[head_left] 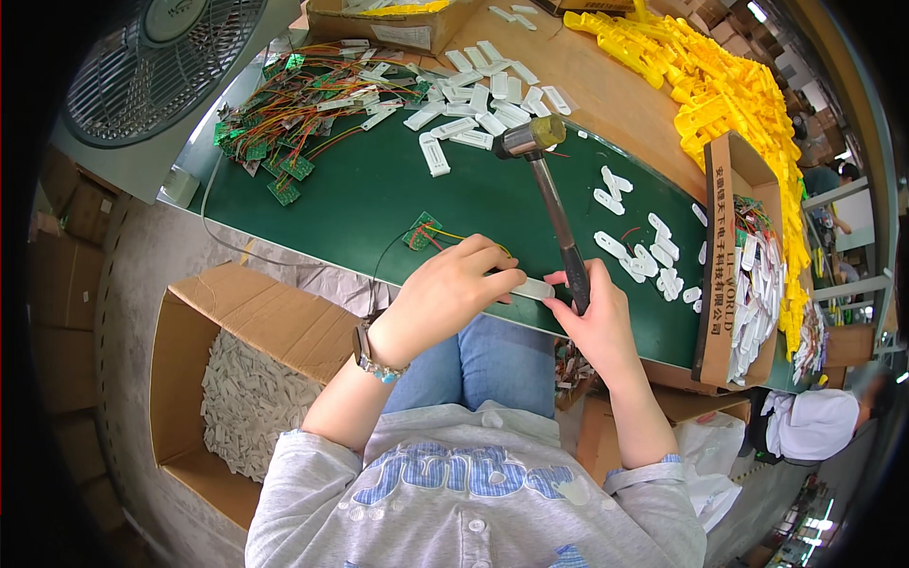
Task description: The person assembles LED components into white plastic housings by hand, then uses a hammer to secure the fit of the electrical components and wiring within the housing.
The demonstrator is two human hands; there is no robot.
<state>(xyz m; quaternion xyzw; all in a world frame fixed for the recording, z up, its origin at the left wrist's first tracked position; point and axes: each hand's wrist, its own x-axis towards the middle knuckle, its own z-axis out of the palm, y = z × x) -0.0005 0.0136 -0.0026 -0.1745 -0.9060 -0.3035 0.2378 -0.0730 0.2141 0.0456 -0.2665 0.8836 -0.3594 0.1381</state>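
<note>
My left hand (453,289) pinches a small white plastic case (531,288) at the near edge of the green mat (379,189). My right hand (597,317) grips the dark handle of a hammer (554,204), whose metal head (527,138) points away from me over the mat; its fingertips also touch the white case. A small green circuit board with coloured wires (422,232) lies just beyond my left hand.
A heap of wired green boards (294,109) and loose white cases (473,95) lie at the far side. More white cases (644,251) sit right, by a cardboard box (724,256) of parts. Yellow plastic parts (720,85) pile behind. A floor box (246,398) holds white cases. A fan (156,57) stands left.
</note>
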